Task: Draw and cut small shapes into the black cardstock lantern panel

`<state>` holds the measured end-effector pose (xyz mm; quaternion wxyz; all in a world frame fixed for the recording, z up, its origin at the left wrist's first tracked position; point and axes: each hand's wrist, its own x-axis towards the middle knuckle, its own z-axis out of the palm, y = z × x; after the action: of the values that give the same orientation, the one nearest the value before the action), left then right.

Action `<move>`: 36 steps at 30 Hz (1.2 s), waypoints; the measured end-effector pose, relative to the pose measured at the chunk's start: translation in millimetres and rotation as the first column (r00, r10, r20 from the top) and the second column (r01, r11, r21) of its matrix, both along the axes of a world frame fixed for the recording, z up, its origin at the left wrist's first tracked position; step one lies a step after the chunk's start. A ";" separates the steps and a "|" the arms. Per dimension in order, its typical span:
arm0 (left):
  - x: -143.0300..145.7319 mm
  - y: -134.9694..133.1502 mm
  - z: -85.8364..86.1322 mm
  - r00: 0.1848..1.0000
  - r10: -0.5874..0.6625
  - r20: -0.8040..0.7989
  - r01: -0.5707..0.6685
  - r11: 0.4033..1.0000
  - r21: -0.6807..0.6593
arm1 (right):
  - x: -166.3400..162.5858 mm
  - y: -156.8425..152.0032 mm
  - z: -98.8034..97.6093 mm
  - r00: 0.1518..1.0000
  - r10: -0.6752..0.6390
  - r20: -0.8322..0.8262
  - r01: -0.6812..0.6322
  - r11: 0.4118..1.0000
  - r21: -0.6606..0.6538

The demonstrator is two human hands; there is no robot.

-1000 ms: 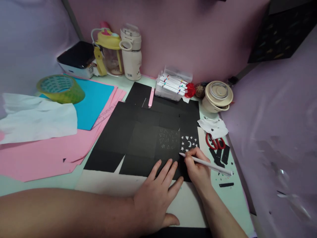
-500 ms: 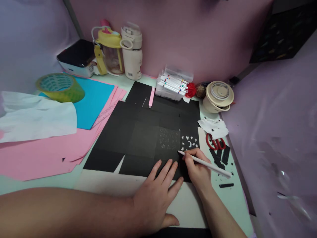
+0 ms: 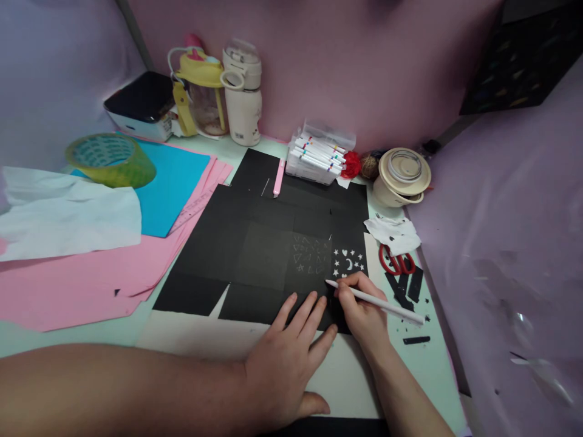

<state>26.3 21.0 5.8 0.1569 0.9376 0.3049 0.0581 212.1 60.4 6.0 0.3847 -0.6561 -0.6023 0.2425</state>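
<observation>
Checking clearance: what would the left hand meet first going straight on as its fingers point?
Probably the white pen in the right hand, just ahead of the left hand; its height is unclear.

Craft desk, cut black paper, boxed markers, tape roll, red-handled scissors

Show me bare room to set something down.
Bare: the left part of the black card, between the pink sheets and the left hand; a narrow strip of mint tabletop between those sheets and the left forearm. Crowded: the right edge, with red scissors and black scraps; the back, with bottles and marker box.
</observation>
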 end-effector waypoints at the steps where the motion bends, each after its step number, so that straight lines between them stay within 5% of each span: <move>1: 0.0 0.1 0.0 1.000 -0.003 0.002 0.003 1.000 -0.003 | -0.2 0.0 0.8 1.000 0.014 0.001 -0.014 1.000 -0.003; 7: -1.1 -0.8 -1.4 1.000 0.002 0.012 -0.002 1.000 0.017 | -0.1 -1.2 1.2 0.999 0.042 -0.014 -0.042 0.999 0.022; 13: -0.9 -1.3 -2.8 1.000 -0.003 0.019 0.002 1.000 0.029 | 2.6 -3.5 -2.4 0.991 -0.107 -0.076 0.110 0.993 0.040; 31: -1.4 -0.8 -0.7 1.000 0.001 0.021 -0.002 1.000 0.017 | 1.3 -2.0 -1.7 0.998 -0.069 -0.006 0.069 0.998 0.005; 36: -1.1 -1.2 -1.3 1.000 -0.003 0.015 0.003 1.000 0.017 | 1.1 -3.6 -0.1 1.000 0.027 0.003 -0.027 1.000 0.006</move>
<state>25.2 19.8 4.4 0.1513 0.9388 0.3020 0.0674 213.2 56.8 5.9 0.3824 -0.6473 -0.6123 0.2446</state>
